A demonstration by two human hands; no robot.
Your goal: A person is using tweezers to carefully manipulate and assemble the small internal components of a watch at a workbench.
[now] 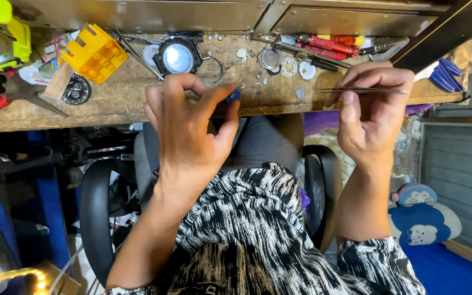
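My left hand [189, 123] pinches a small blue part [233, 95] between thumb and forefinger, just in front of the wooden workbench [137, 93]. My right hand [372, 104] holds thin metal tweezers [359, 90] that point left, level with the bench's front edge. The tweezer tips sit well to the right of the blue part, apart from it. A round black case with a glass face [178, 56] lies on the bench just behind my left hand.
A yellow plastic holder [95, 53], pliers [28, 95], red screwdrivers [329, 46], small rings and metal parts [289, 65] litter the bench. A metal drawer front [137, 13] runs along the back. A black chair [96, 218] is beneath me.
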